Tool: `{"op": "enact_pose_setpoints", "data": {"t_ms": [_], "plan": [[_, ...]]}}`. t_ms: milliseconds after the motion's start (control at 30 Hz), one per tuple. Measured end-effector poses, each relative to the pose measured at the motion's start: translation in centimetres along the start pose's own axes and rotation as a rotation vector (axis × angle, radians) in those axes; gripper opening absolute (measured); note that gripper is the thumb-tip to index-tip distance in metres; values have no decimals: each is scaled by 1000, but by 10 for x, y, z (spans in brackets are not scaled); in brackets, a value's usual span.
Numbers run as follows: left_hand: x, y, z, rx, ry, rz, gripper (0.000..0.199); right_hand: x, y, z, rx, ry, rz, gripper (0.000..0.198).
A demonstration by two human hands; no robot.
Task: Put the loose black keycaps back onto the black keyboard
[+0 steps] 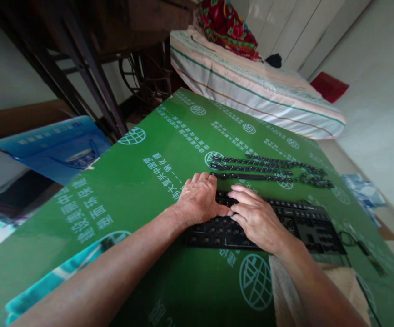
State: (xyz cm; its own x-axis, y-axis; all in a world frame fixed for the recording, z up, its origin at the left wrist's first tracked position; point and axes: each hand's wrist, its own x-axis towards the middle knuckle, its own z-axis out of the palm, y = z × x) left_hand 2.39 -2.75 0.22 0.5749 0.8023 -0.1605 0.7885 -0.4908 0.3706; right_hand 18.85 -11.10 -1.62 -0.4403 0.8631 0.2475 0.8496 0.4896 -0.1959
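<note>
A black computer keyboard (312, 222) lies on the green table, many of its key positions bare of caps at the near left. My left hand (199, 197) is curled over the keyboard's left end, its thumb resting on the keys. My right hand (256, 220) reaches in from the right over the keyboard, thumb and fingers drawn together beside the left thumb tip. Whatever sits between those right fingertips, if anything, is too small to make out. Just beyond the keyboard, loose black keycaps (251, 166) are laid out in rows, with a long space bar (258, 177) in the nearest row.
A beige cloth (345, 284) lies under my right forearm. The keyboard cable (362, 247) trails at the right. A teal item (57, 274) lies near my left forearm. Beyond the green table (169, 136) stand a bed (251, 91) and dark furniture; a blue bag (70, 150) is at the left.
</note>
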Motion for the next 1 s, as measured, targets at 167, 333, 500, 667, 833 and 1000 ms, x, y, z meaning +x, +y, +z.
{"op": "enact_pose_setpoints", "data": {"t_ms": [167,333,500,667,833,1000], "plan": [[1,-1,1,-20,-5,-1,70,-3,0,2,30,38,12,18],[2,-2,2,-17,-5,9,70,-7,1,5,65,72,39,18],[2,-1,2,-1,-4,-1,70,-8,-2,7,77,115,56,19],[2,0,3,20,-10,-4,71,-13,-6,13,59,204,77,17],[3,-1,4,19,-8,3,72,-23,-8,21,-31,270,36,16],[5,-2,6,33,-9,4,73,-30,-11,20,-107,221,-10,24]]}}
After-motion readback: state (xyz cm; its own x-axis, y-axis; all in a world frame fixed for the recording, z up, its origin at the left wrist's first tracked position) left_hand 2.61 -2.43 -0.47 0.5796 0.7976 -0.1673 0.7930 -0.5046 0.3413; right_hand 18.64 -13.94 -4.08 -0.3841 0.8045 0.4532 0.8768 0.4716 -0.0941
